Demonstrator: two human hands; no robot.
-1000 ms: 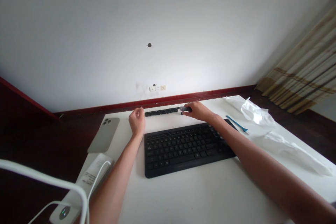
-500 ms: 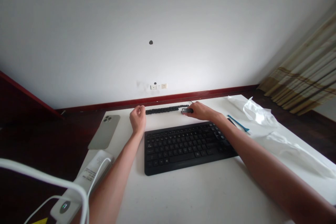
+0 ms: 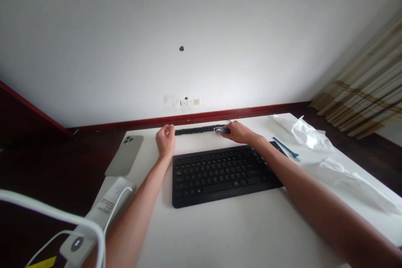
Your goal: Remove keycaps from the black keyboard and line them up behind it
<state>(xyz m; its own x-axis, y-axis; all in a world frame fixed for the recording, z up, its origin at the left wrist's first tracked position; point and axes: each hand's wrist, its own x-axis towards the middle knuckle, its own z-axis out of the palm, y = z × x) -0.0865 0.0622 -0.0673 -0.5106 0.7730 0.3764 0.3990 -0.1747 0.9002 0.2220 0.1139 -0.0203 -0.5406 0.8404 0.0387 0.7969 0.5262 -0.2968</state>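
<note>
A row of small black keycaps (image 3: 197, 130) lies along the far part of the white table. My left hand (image 3: 165, 138) is closed in a pinch at the row's left end; whatever its fingers may hold is hidden. In my right hand (image 3: 238, 132) is a small dark tool with a shiny metal end (image 3: 221, 130), pointing left at the right part of the row. Nearer to me lies a black keyboard (image 3: 216, 174), most of its keys in place. My right forearm passes over its right end and hides some of it.
A phone (image 3: 124, 155) lies face down on the left, beyond a white power strip (image 3: 105, 207) with white cables. On the right are a blue pry tool (image 3: 285, 148) and crumpled clear plastic bags (image 3: 309, 134). The table's far edge (image 3: 266, 117) is close to the wall.
My right hand has shifted the tool slightly left and away from me, so its metal end now meets the keycap row. My left hand stays nearly in place.
</note>
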